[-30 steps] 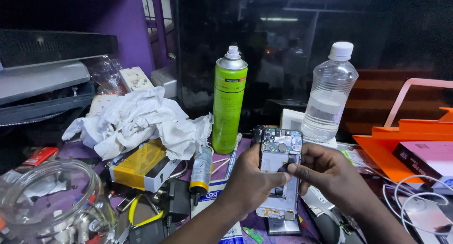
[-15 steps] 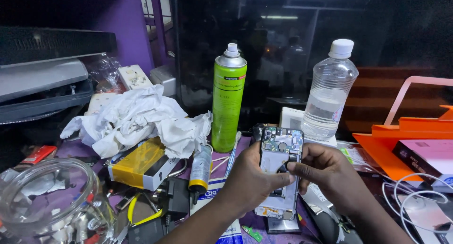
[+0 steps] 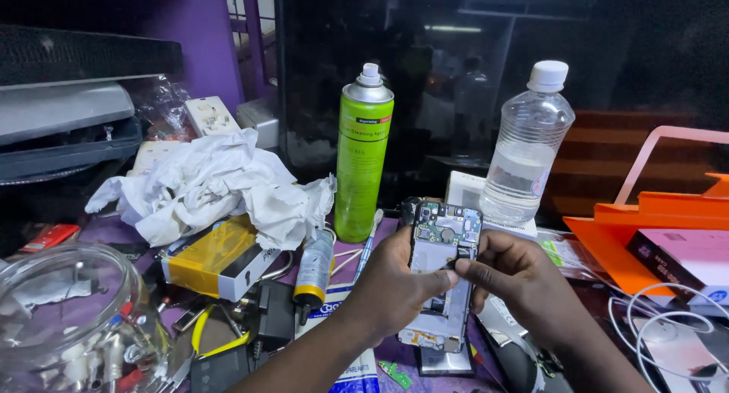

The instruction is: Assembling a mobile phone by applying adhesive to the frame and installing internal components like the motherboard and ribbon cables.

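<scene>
Cluttered bench: my left hand (image 3: 391, 287) grips the opened phone (image 3: 442, 275), fragile, by its edges; right hand (image 3: 516, 275) pinches mid-board.

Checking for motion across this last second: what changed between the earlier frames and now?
Almost nothing. Left hand and right hand still hold the opened phone upright, right fingertips pinching at its middle; no grip taken or released. Green spray can, water bottle and white rags stayed put.
</scene>
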